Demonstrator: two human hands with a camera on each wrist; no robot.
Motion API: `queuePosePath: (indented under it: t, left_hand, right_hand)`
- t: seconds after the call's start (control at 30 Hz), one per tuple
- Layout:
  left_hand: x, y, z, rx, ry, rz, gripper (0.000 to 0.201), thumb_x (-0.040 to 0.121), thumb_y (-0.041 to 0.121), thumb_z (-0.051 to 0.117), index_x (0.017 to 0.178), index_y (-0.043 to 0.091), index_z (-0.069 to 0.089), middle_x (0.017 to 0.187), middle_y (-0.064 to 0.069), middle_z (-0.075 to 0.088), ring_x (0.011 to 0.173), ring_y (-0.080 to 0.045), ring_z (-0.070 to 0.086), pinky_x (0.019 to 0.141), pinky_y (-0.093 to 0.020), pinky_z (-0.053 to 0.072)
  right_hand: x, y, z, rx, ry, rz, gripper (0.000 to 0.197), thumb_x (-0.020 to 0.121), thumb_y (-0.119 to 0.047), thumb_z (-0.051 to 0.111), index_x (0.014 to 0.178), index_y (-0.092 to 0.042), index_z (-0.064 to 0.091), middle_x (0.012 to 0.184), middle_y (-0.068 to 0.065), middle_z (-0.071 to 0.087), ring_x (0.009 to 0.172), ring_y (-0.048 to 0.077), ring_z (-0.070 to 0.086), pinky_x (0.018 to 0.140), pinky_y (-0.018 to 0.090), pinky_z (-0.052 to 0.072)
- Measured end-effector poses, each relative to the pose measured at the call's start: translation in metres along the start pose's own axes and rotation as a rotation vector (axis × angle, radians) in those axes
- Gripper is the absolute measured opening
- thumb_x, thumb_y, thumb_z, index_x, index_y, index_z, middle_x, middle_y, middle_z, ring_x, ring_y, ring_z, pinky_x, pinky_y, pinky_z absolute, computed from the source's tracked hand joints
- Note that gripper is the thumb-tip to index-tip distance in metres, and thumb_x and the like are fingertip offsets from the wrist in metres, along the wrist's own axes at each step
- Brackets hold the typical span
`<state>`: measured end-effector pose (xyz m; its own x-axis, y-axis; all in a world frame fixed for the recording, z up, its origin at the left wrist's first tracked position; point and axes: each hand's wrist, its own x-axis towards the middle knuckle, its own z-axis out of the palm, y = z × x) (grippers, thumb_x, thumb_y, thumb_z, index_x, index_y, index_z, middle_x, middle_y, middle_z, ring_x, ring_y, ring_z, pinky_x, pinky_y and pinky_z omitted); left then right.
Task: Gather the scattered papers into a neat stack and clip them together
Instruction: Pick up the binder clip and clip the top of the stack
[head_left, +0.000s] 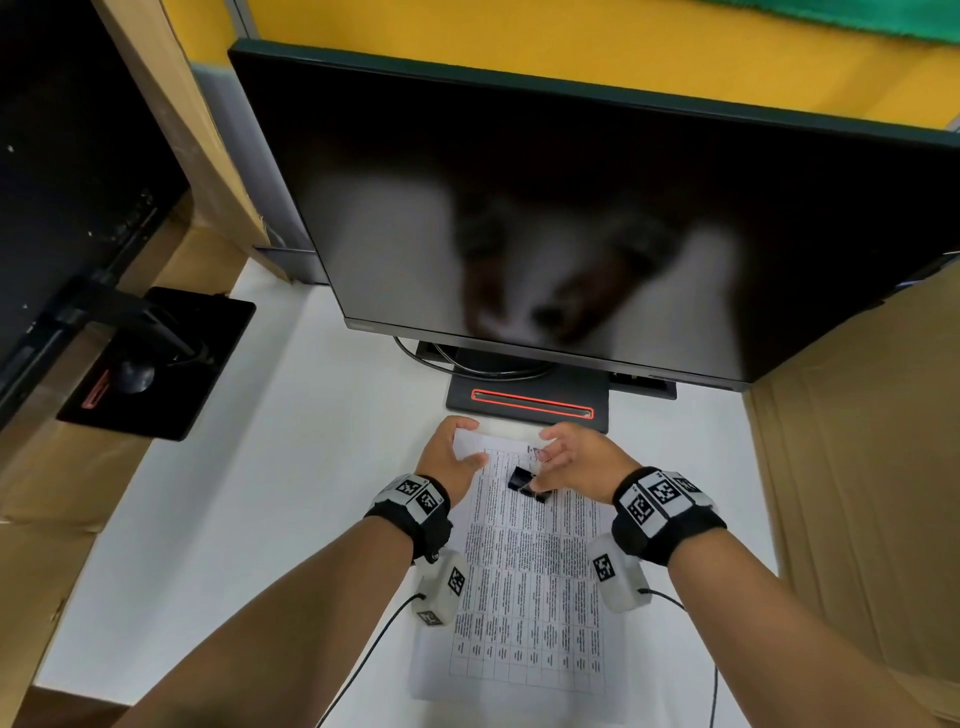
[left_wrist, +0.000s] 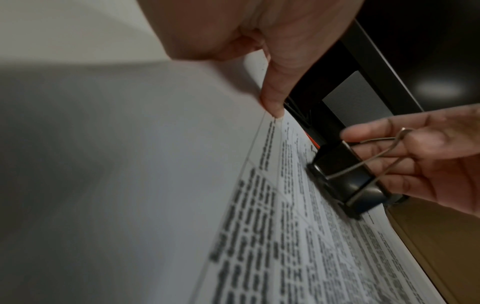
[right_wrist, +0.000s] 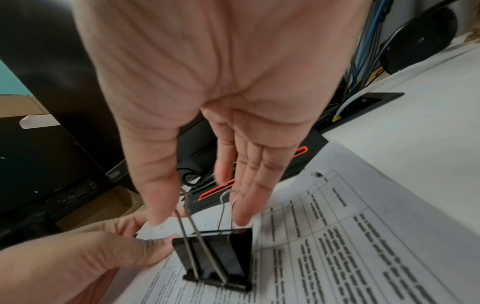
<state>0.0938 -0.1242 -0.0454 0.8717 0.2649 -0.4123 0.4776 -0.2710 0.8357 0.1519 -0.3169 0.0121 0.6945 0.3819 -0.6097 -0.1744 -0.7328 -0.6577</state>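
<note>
Print on the papers is too blurred to read; the left hand hides their corner.

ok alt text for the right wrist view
Seen from the wrist, a right hand holds a black binder clip by its wire handles between thumb and fingers, resting it on printed papers on a white desk. At lower left, a left hand pinches the papers' edge; a black monitor stand sits behind.
</note>
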Motion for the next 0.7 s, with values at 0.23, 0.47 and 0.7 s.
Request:
queuePosePath:
  t: [0.23,0.47,0.7]
  left_hand:
    - [0.002,0.000,-0.001,0.001,-0.009,-0.047,0.024,0.086,0.016,0.068,0.107,0.018,0.056,0.105,-0.001,0.063,0.097,-0.019,0.060,0.080,-0.025,0.043]
    - [0.002,0.000,-0.004,0.009,-0.017,-0.034,0.017,0.084,0.019,0.070,0.096,0.019,0.057,0.100,-0.001,0.065,0.092,-0.019,0.060,0.080,-0.026,0.044]
    - [-0.006,0.005,-0.005,-0.022,-0.020,-0.019,0.013,0.084,0.019,0.069,0.088,0.022,0.056,0.091,0.001,0.062,0.086,-0.018,0.058,0.077,-0.027,0.046]
  right_hand:
    - [0.003,0.005,-0.018,-0.050,-0.002,0.029,0.073,0.068,-0.017,0.085,0.132,-0.007,0.053,0.100,-0.001,0.068,0.110,0.018,0.061,0.101,0.033,0.045]
    - [-0.007,-0.021,-0.045,-0.449,0.173,-0.191,0.050,0.078,-0.027,0.077,0.124,-0.012,0.061,0.114,0.005,0.061,0.098,0.015,0.059,0.091,0.031,0.049]
    - [0.000,-0.050,-0.049,-0.685,0.148,-0.226,0.032,0.084,-0.027,0.069,0.110,-0.009,0.068,0.100,-0.001,0.057,0.102,0.022,0.059,0.082,0.023,0.041]
